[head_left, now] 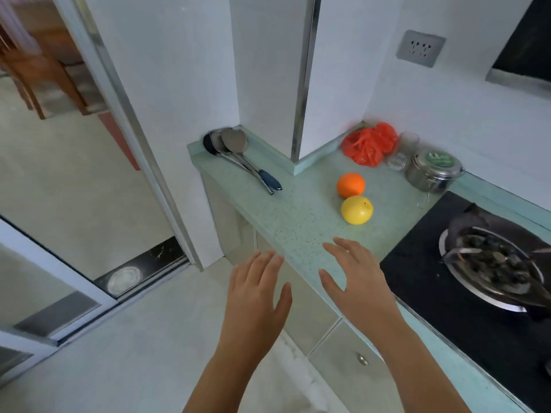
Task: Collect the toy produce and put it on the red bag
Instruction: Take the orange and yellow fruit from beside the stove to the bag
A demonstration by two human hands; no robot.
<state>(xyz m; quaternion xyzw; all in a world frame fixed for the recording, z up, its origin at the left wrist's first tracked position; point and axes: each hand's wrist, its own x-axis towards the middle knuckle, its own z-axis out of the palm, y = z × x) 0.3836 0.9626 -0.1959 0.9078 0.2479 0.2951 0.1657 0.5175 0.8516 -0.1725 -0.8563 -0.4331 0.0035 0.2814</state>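
"Two pieces show in the head view: a round orange toy fruit [351, 184] and a round yellow toy fruit [357, 210], just beside each other on the pale green speckled countertop [298, 216], near the crumpled red plastic bag [368, 144] in the corner."

"And the hands?"

"Both are empty. The left hand [256, 293] and the right hand [354, 281] hover with fingers spread, short of the yellow one."

"How will they handle?"

"Probably light, hollow and smooth, so apt to roll. I'd cup each around its widest part. The bag looks thin and soft."
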